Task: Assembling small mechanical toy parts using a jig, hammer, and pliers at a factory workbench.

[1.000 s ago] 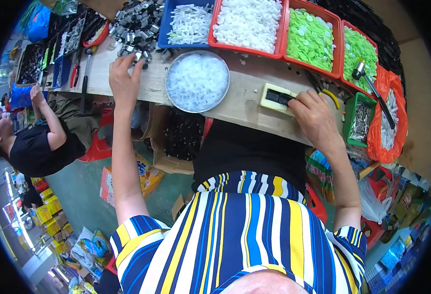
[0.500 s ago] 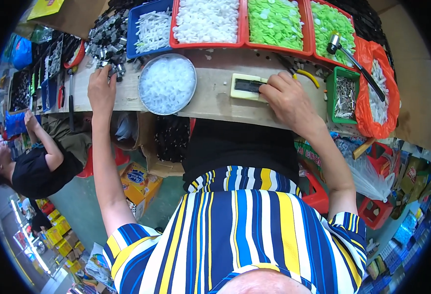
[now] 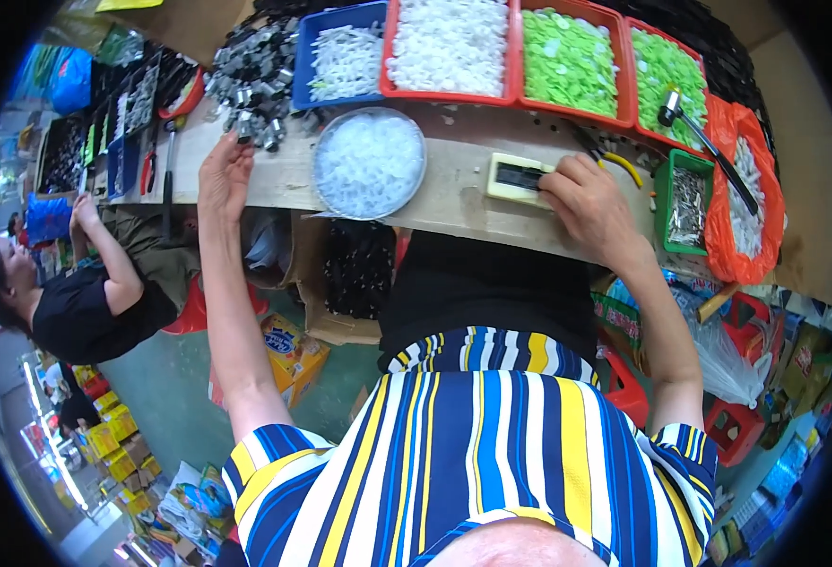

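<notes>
At the bench's left, my left hand [image 3: 225, 178] is at the near edge of a heap of small black and silver metal parts [image 3: 257, 80]. Its thumb and fingers are pinched on a small dark piece, whose shape is too small to make out. My right hand [image 3: 588, 206] is closed over the right end of a cream-coloured block [image 3: 501, 192] lying on the bench. A black strip [image 3: 518, 177] sits in the block's recess, and my fingers hide that end. Between my hands stands a round dish [image 3: 423, 175] full of translucent white pieces.
Along the back stand a blue tray [image 3: 300, 85], a red tray [image 3: 449, 97] of white pieces and two red trays of green discs. Pliers [image 3: 624, 169], a green box [image 3: 662, 222] of metal pins, a hammer [image 3: 716, 151] and an orange bag [image 3: 773, 227] lie right. A co-worker [image 3: 90, 298] sits left.
The view has swung left, so the bench appears farther right. My left hand has drawn back slightly from the metal parts, its fingers now pinched. My right hand stays at the block.
</notes>
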`<state>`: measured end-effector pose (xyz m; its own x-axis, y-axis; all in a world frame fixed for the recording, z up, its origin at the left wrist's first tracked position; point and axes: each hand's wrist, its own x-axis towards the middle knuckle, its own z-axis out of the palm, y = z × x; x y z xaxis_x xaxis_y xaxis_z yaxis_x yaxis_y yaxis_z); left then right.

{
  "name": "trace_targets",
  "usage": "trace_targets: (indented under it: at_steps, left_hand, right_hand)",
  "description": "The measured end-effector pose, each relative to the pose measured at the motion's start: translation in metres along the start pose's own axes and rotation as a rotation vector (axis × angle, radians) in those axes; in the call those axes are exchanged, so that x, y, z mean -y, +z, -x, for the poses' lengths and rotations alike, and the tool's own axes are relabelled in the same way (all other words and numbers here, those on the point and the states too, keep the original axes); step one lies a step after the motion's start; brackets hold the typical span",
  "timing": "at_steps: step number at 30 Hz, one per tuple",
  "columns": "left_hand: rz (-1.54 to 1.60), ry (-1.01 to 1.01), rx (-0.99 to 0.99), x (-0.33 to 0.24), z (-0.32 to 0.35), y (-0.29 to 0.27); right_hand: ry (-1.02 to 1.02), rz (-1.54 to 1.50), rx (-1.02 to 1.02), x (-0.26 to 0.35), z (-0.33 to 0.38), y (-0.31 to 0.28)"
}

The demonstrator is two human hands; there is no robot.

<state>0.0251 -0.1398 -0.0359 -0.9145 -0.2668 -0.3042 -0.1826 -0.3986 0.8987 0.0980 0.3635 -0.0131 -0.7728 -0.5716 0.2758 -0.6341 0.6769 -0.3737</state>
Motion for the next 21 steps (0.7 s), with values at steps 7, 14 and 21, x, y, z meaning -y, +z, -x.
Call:
trace_targets:
  at_steps: [7,14,21]
  left_hand:
    - [-0.588,0.379,0.357,0.011,0.100,0.123]
    - [-1.105,1.118,0.829,0.076,0.121,0.219]
    - [-1.095,1.194,0.877,0.100,0.112,0.232]
  right_hand:
    - [0.017,-0.041,-0.043,-0.002,-0.001,0.004]
    - [0.082,0.101,-0.141,0.003,0.019,-0.024]
    - [0.297,0.266,-0.234,-0.025,0.077,-0.072]
